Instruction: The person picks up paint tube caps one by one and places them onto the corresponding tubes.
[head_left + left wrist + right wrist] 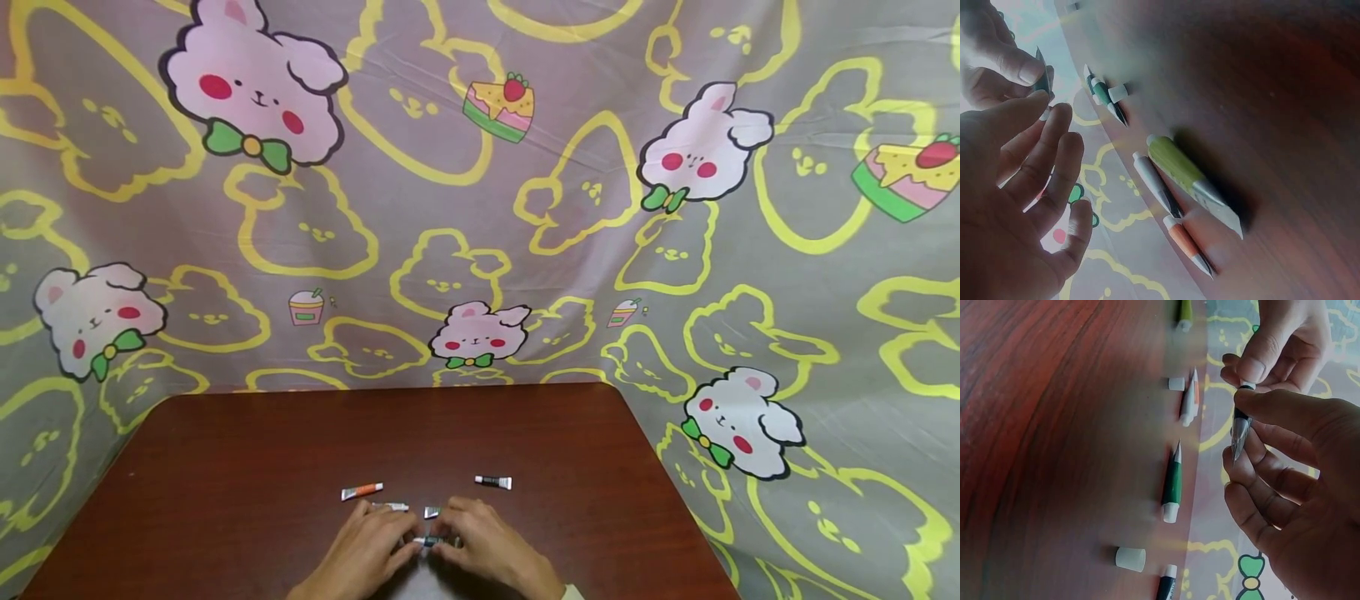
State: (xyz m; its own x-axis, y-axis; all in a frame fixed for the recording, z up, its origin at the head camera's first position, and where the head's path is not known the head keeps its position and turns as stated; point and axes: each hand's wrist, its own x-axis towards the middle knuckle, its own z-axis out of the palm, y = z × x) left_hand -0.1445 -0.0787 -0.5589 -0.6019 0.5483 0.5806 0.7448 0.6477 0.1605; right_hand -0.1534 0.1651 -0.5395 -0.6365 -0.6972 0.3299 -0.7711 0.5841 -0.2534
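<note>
Dark tube, white cap, silver tail, sits between both hands, cap toward 9 o'clock in head view. Left hand pinches cap, right hand pinches body; finger gaps just tube-wide.

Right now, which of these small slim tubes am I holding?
The dark, silver-ended, white-capped tube, pinched by your left hand and right hand; the other visible tubes lie on the reddish-brown wood-grain table.

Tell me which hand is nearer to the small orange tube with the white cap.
The left hand. In the head view, it is just below the small orange tube, while the right hand is farther off to the tube's lower right, beyond the left hand.
</note>
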